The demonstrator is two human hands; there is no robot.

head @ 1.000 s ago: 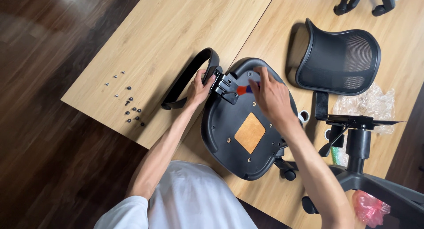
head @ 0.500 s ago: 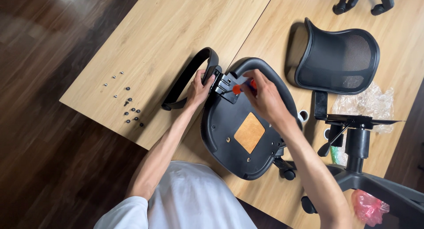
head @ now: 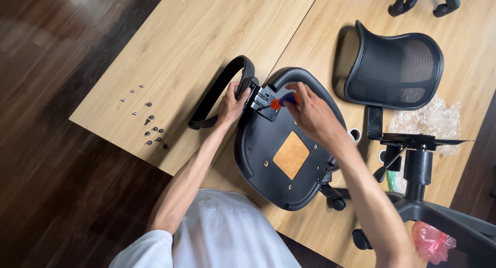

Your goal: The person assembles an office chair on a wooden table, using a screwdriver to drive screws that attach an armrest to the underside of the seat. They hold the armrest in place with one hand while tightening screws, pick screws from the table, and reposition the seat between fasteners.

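Right hand (head: 309,112): fingers pinched around a small screwdriver (head: 279,101) with a red-orange and blue handle, tip aimed at the armrest's mounting bracket (head: 262,98) at the upper left edge of the seat pan. Left hand (head: 232,104): fingers curled around the base of the black armrest (head: 219,91), gripping it right where it meets the bracket, pressed against the seat edge. The armrest arcs away from the seat to the left, lying on the light wooden tabletop (head: 201,35). Seat pan (head: 287,154) is upside down on the table, black underside facing up, square tan wooden patch (head: 291,155) in its middle. A second armrest loops along the seat's top edge, just under the right hand. Loose screws (head: 150,128) are scattered on the table well to the left, near its edge. Mesh backrest (head: 398,69) lies on the second tabletop to the upper right, apart from the seat. Right of the seat: black tilt mechanism with gas cylinder (head: 417,159) standing on the chair base, crumpled clear plastic bag (head: 434,121) behind it, pink bag (head: 433,241) low right. Caster legs show at the top right corner.
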